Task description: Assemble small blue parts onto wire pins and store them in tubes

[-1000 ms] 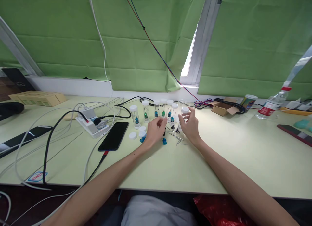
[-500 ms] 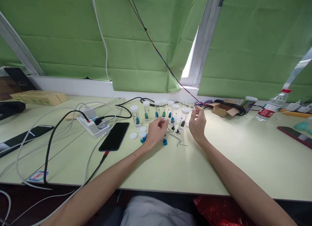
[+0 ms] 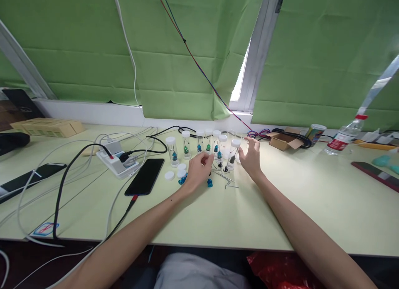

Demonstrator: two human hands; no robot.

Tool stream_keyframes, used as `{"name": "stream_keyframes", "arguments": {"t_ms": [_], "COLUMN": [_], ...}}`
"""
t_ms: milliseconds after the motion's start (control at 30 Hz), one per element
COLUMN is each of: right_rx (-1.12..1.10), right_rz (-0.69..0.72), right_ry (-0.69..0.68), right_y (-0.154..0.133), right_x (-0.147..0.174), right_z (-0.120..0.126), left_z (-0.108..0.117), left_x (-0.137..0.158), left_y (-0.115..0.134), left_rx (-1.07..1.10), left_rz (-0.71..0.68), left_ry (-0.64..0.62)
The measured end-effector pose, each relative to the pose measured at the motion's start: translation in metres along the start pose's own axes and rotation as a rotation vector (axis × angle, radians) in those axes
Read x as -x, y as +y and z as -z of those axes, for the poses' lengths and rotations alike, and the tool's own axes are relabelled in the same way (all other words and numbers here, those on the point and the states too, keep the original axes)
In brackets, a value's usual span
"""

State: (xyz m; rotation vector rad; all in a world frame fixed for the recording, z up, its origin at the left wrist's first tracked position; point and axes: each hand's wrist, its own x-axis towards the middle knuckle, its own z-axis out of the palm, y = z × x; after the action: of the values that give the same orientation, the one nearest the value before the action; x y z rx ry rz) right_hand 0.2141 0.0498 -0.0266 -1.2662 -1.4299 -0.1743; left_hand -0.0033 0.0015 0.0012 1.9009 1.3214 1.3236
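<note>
My left hand (image 3: 200,169) rests low over the middle of the table, its thumb and fingers pinched together; what they hold, if anything, is hidden. My right hand (image 3: 251,159) stands on its edge with thumb and fingers apart, just right of a clear tube with a white cap (image 3: 233,153) that has a dark piece inside. Behind the hands stand several more capped clear tubes (image 3: 172,151), with blue or green pieces in them. A small blue piece (image 3: 210,182) and thin bent metal wires (image 3: 230,183) lie between the hands. Loose white caps (image 3: 169,175) sit left of my left hand.
A black phone (image 3: 145,177) on a cable lies to the left, near a white power strip (image 3: 116,162) with tangled cords. At the back right are an open cardboard box (image 3: 282,140), a printed can (image 3: 316,134) and a plastic bottle (image 3: 342,139).
The fingers of my right hand have spread a little wider beside the tube. My left hand keeps its pinch in nearly the same place. The whole view has shifted slightly.
</note>
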Motion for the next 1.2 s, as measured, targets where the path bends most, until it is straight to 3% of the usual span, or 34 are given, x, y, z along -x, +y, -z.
{"name": "stream_keyframes", "arguments": {"t_ms": [100,200,367,467,600,667,767,900,1200], "right_rx": [-0.032,-0.007,0.038,-0.027,-0.204,-0.270,-0.309,-0.295,-0.327], "right_rz": [-0.027,-0.020,0.123,0.245,0.419,0.451,0.446,0.387,0.361], "right_ry": [0.018,0.121,0.485,0.547,0.416,0.345,0.273,0.199,0.073], "right_y": [0.001,-0.006,-0.037,-0.061,-0.090,-0.100,-0.107,-0.107,-0.107], "right_x": [0.000,-0.003,-0.008,-0.002,0.016,0.024,0.031,0.034,0.039], "right_z": [0.000,0.006,0.020,0.022,0.017,0.015,0.014,0.016,0.015], "left_z": [0.000,0.001,0.004,0.005,0.008,0.009,0.009,0.004,-0.003], "left_x": [0.000,0.000,0.000,0.002,0.006,0.009,0.014,0.019,0.018], "left_y": [0.000,0.002,0.004,0.004,0.008,0.012,0.017,0.018,0.015], "left_rx": [-0.005,-0.019,0.044,0.122,0.151,0.134,0.119,0.101,0.116], "left_rz": [-0.005,0.004,0.001,-0.104,-0.414,-0.556,-0.662,-0.635,-0.506], "left_ry": [0.005,0.036,0.124,0.193,0.198,0.150,0.044,-0.060,0.035]}}
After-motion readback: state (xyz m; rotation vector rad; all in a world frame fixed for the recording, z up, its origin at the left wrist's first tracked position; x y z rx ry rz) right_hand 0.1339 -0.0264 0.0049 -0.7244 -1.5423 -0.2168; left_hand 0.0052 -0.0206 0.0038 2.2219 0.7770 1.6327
